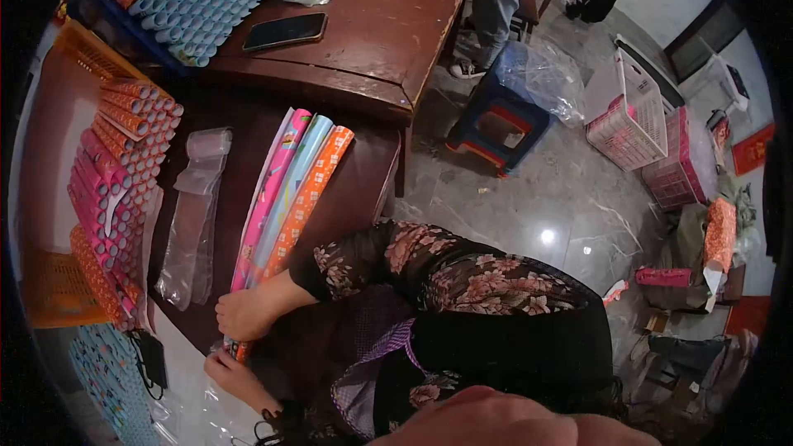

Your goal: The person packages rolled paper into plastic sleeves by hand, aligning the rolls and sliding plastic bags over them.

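Several wrapping-paper rolls (285,190), pink, light blue and orange with white print, lie side by side at a slant on the dark red surface. My right hand (248,310) wraps over their lower part, fingers closed. Just below it, my left hand (238,378) is closed round the bundle's lower end, where clear plastic shows beside the fingers. The very end of the rolls is hidden by the hands. Flat clear plastic sleeves (194,215) lie left of the rolls.
An orange crate (78,49) holds many rolls at left. Blue patterned rolls (111,380) stand below it. A phone (285,31) rests on the wooden table (372,33). A blue stool (504,116), pink-and-white baskets (632,128) and another person's legs (496,4) are beyond.
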The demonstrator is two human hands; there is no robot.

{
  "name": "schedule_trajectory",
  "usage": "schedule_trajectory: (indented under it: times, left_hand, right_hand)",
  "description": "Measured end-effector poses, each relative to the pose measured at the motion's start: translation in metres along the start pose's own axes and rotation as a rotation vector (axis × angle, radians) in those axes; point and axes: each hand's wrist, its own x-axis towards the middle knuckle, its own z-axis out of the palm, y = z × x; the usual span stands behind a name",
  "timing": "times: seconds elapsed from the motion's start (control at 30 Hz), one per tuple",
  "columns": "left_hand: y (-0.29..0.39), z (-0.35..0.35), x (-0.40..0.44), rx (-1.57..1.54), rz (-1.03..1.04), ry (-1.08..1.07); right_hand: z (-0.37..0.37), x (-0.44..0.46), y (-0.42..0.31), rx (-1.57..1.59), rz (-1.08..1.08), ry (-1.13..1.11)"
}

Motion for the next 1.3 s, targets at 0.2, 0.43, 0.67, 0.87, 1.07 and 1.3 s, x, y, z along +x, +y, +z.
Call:
schedule_trajectory:
  times: [0.2, 0.43, 0.67, 0.87, 1.07, 1.3]
  left_hand:
    - [-0.018, -0.004, -0.002, 0.147, 0.117, -0.043]
    - [0.025, -0.022, -0.011, 0.096, 0.138, -0.015]
    - [0.023, -0.017, -0.003, -0.031, -0.049, 0.056]
    - [0.028, -0.016, 0.003, -0.126, 0.064, 0.108]
    - [0.037, -0.018, 0.010, -0.168, -0.115, 0.021]
    - [0.035, -0.014, 0.000, -0.041, 0.158, 0.111]
  right_hand:
    - [-0.005, 0.004, 0.002, 0.046, -0.005, -0.058]
    - [-0.013, 0.008, 0.004, 0.208, 0.078, -0.082]
    - [-0.017, 0.007, 0.003, 0.174, 0.011, -0.101]
    - [-0.022, 0.009, 0.003, 0.165, 0.062, -0.204]
    - [-0.024, 0.009, 0.003, 0.166, 0.059, -0.191]
    - [-0.023, 0.010, 0.007, 0.148, 0.070, -0.195]
